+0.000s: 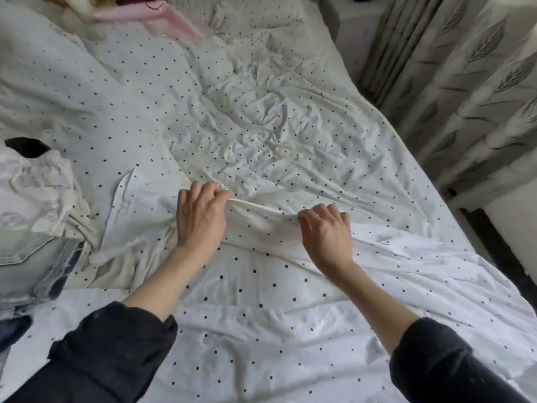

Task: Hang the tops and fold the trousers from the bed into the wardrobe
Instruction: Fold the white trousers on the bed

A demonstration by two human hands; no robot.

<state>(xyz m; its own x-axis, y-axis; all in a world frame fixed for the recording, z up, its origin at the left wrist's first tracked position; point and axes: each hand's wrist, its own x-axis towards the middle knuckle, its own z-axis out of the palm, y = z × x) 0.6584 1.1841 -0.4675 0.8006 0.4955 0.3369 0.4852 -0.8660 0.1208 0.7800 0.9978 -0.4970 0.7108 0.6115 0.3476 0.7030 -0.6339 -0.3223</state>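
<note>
Pinching dotted white garment [261, 274] edge, left hand [200, 216] and right hand [327, 237] mid-frame | pull taut evenly, smooth before folding | jeans [32, 266] wait left.

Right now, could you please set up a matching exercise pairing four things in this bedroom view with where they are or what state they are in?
Things:
1. polka-dot fabric
2. pink garment
3. jeans
4. curtain

Places or states:
A. hanging along the right side of the bed
B. pinched along a raised fold by the left hand and right hand
C. lying at the far top-left of the bed
D. piled at the left edge of the bed

Pairs: 1-B, 2-C, 3-D, 4-A
</note>
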